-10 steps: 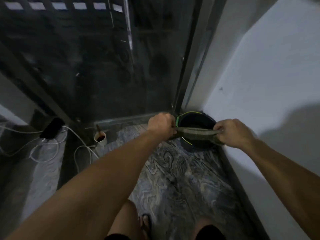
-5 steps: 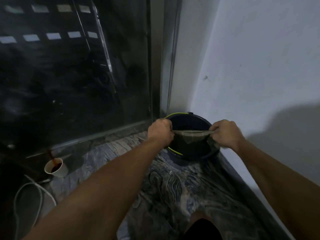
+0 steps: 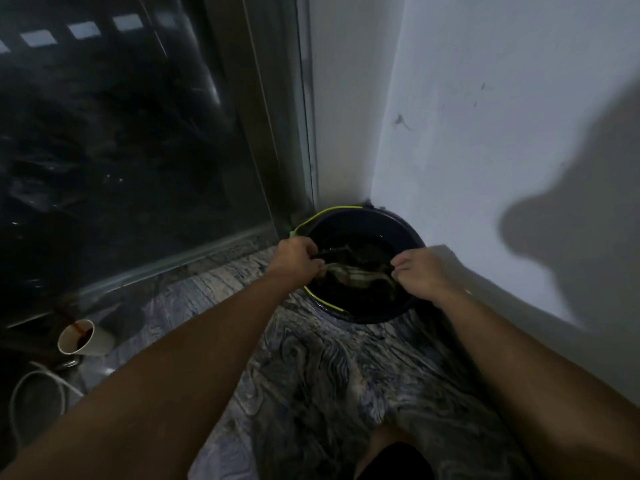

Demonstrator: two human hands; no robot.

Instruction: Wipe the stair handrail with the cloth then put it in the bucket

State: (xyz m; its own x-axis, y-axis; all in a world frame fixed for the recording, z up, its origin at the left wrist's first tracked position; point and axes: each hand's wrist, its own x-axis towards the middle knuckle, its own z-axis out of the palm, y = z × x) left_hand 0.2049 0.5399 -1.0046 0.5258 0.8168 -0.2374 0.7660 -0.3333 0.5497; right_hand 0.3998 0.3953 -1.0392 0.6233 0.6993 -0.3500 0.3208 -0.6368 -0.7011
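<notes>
A dark round bucket (image 3: 408,230) with a yellow-green handle stands on the floor in the corner between the glass panel and the white wall. A dull grey-green cloth (image 3: 353,273) sags inside the bucket's mouth, stretched between my hands. My left hand (image 3: 294,259) grips its left end over the bucket's left rim. My right hand (image 3: 420,271) pinches its right end over the right side of the bucket. The handrail is not in view.
A paper cup (image 3: 85,337) with dark liquid stands on the floor at the left, beside a coiled white cable (image 3: 34,386). The dark glass panel (image 3: 121,133) and its frame rise behind. The white wall (image 3: 502,133) closes the right. My knee shows at the bottom.
Both hands have lowered the cloth from above the rim down into the bucket, and it now hangs slack. The view has moved closer to the corner.
</notes>
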